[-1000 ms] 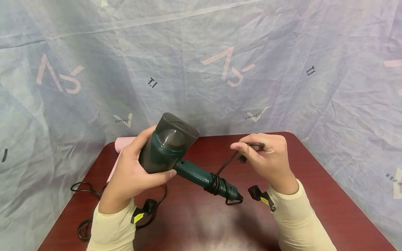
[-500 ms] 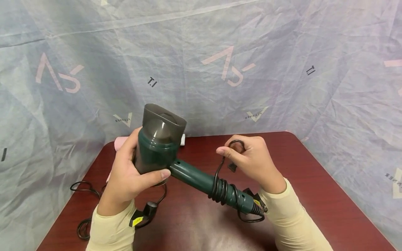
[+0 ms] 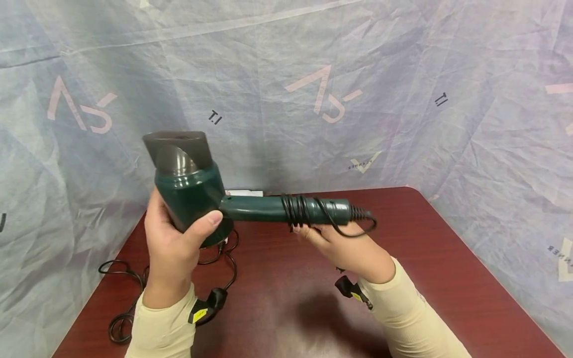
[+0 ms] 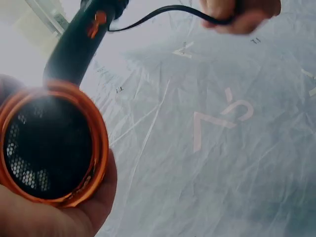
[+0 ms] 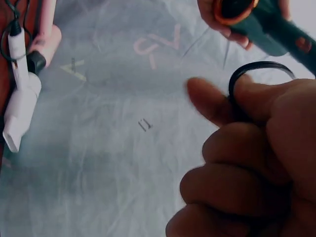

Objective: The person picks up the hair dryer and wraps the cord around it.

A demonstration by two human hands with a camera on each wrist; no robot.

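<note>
A dark green hair dryer (image 3: 190,194) with a smoky flat nozzle (image 3: 179,151) is held above the table. My left hand (image 3: 167,253) grips its barrel, thumb across the near side. In the left wrist view its orange-ringed rear grille (image 4: 52,143) faces the camera. Several turns of black cord (image 3: 295,210) wrap the handle, which points right and lies nearly level. Behind and below the handle, my right hand (image 3: 358,251) is partly hidden. The right wrist view has that hand's fingers curled, with a loop of the cord (image 5: 259,64) pinched at thumb and forefinger.
On the dark red table (image 3: 273,283), a loose black cable (image 3: 120,330) curls at the left. A white hair dryer (image 5: 22,106) and a pink one (image 5: 48,45) lie near the back. Printed grey cloth (image 3: 268,99) hangs around the table.
The hair dryer has moved up and left, its handle turning from slanting down to nearly level. My right hand has gone lower and behind the handle, still with the cord.
</note>
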